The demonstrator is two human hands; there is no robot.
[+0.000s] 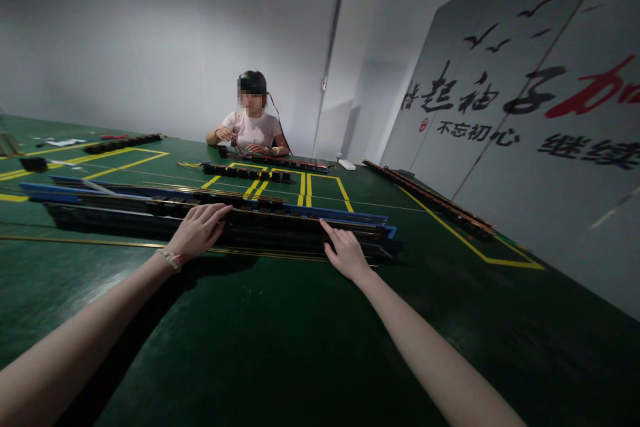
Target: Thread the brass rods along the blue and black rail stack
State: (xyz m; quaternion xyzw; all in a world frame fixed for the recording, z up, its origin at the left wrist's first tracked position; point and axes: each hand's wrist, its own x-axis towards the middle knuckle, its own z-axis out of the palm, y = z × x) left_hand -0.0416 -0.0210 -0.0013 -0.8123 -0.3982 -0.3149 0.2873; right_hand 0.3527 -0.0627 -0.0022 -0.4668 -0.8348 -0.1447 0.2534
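A long black assembly with blue edge strips (345, 215) lies across the green table in front of me. Thin brass-coloured strips (125, 244) run along it and beside its near side. My left hand (200, 230) rests on the assembly's near edge left of its middle, fingers stretched together over the top and thumb lower. Further right, my right hand (346, 250) touches the near edge with its index finger extended, the other fingers partly bent. Neither hand visibly grips anything. What lies under the left fingers is hidden.
Across the table (280, 340) sits a person (253, 125) handling a long strip of parts (300, 164). A black segmented strip (245, 173) lies between us; another (125, 143) is at far left. Long rails (430, 197) lie along the right edge. Yellow tape marks the table.
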